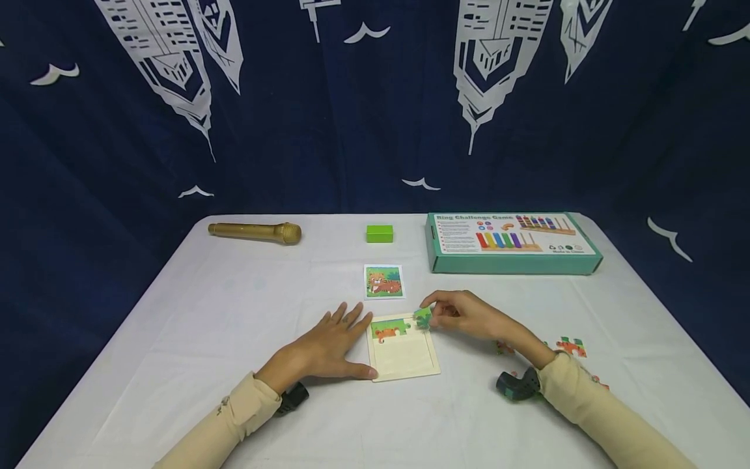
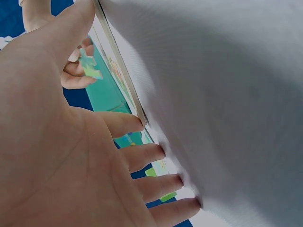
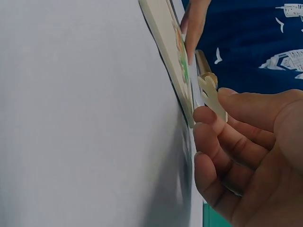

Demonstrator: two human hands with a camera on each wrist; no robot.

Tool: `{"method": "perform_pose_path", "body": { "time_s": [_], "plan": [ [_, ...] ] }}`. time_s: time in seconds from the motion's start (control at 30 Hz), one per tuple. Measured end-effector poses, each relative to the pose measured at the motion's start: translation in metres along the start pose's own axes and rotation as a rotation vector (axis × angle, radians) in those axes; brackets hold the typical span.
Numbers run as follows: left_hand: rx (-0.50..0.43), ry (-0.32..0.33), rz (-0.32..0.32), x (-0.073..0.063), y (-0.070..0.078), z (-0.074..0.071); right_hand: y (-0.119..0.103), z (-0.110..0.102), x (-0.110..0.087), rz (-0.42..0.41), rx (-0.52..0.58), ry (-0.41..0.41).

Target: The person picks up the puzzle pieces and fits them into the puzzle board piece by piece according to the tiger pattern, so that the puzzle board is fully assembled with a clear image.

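A shallow wooden puzzle tray lies on the white table, with joined puzzle pieces of green and orange along its upper left. Spread fingers of my left hand rest along the tray's left edge, thumb at the lower left corner. My right hand pinches a green puzzle piece between thumb and fingers over the tray's upper right corner. In the right wrist view the piece shows its pale side, tilted above the tray's edge. A picture card with a tiger lies just beyond the tray.
Several loose puzzle pieces lie to the right, partly hidden under the right forearm. At the back are a gold microphone, a green block and a teal game box. A dark blue printed curtain hangs behind the table.
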State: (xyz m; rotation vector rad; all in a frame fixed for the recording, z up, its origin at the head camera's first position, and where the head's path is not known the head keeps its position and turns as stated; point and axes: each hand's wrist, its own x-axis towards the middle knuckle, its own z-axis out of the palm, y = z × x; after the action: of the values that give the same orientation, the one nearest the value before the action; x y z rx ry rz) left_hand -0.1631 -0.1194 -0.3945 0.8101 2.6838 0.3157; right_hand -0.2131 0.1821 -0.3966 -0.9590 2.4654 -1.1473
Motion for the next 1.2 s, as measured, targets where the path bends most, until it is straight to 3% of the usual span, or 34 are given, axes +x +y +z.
{"method": "perform_pose_path", "body": {
  "time_s": [0.3,0.8,1.2],
  "plan": [
    [0.0,0.001,0.003,0.0,0.0,0.002,-0.002,0.014,0.007,-0.008,-0.018,-0.018],
    [0.008,-0.002,0.003,0.0,0.0,0.001,-0.005,0.015,0.009,0.006,-0.096,-0.01],
    [0.013,-0.004,0.001,0.0,0.0,0.0,-0.005,0.016,0.008,-0.056,-0.141,0.01]
  ]
}}
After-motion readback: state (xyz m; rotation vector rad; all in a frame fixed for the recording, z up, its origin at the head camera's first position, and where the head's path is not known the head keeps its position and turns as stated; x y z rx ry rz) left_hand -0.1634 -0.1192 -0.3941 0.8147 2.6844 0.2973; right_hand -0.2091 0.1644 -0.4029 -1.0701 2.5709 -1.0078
